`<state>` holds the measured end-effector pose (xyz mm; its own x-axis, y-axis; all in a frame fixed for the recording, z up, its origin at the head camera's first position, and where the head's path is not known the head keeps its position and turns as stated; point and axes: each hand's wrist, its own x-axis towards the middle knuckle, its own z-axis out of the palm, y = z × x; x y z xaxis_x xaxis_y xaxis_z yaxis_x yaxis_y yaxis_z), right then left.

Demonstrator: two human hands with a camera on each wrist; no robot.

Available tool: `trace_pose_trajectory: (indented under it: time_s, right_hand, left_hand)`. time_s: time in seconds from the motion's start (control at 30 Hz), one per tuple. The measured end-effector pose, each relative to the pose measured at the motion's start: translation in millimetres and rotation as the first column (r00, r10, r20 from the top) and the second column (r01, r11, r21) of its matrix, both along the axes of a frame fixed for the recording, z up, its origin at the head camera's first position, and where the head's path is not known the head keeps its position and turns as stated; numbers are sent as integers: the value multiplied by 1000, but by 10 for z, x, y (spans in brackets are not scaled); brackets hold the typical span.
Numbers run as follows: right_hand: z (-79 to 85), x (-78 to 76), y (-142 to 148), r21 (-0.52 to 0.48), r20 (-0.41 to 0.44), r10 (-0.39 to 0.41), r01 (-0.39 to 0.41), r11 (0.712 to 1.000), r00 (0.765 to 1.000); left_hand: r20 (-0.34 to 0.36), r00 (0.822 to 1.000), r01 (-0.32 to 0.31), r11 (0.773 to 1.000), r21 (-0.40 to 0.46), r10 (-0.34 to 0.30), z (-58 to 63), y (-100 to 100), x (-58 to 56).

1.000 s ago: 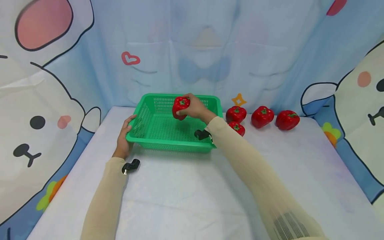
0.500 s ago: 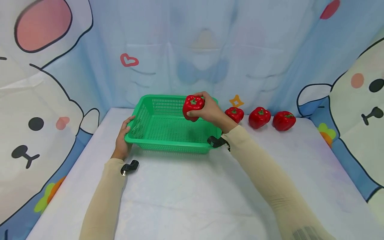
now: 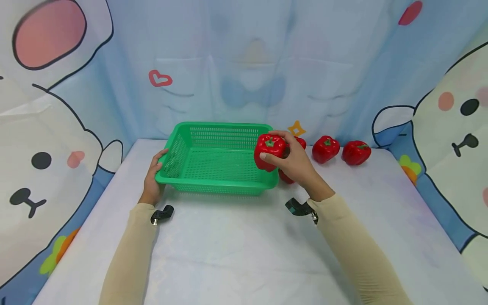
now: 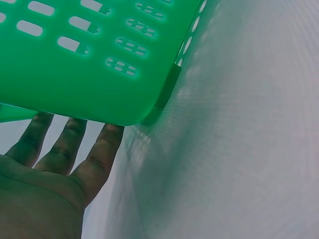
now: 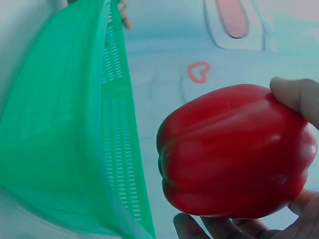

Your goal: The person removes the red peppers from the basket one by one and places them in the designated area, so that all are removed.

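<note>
My right hand (image 3: 295, 163) holds a red bell pepper (image 3: 268, 150) above the right end of a green plastic basket (image 3: 213, 185). In the right wrist view, the thumb lies on one side of the bell pepper (image 5: 234, 149) and the fingers on the other. My left hand (image 3: 153, 180) touches the basket's left end. Several of its fingers (image 4: 97, 162) reach fairly straight to the basket's edge in the left wrist view; its thumb is hidden there. Behind and below my right hand, two more bell peppers are partly covered.
Two red bell peppers, a nearer-centre pepper (image 3: 325, 149) and an outer pepper (image 3: 356, 153), sit farther right on the white-covered table (image 3: 228, 245). A printed blue curtain (image 3: 244, 63) hangs behind the table's back edge.
My right hand has moved right and nearer with the bell pepper, from over the basket's middle to its right end. My left hand stays at the basket's left end.
</note>
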<state>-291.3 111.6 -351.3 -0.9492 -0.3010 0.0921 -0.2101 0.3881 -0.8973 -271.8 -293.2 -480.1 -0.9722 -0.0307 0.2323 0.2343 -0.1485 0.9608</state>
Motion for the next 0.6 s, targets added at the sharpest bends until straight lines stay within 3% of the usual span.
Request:
trace_pose_trajectory:
  time_s: [0.17,0.3,0.47,0.6]
  right_hand:
    - [-78,160,275,-106,31,-46,49,993,998]
    - [-137,226,488,-112,-14,-99,97,989,995]
    - [-162,234,746,-31,-75,-195,193,981,978]
    - [-155,201,951,67,-90,-282,288,955,955]
  left_hand:
    - [5,1000,0,1000,-6,0,-8,3,-2]
    - [4,1000,3,1000,0,-3,-5,3,1]
    - [8,1000,-9,1000,-13,9,7,15,21]
    - [23,1000,-8,999,-42,9,23,28,37]
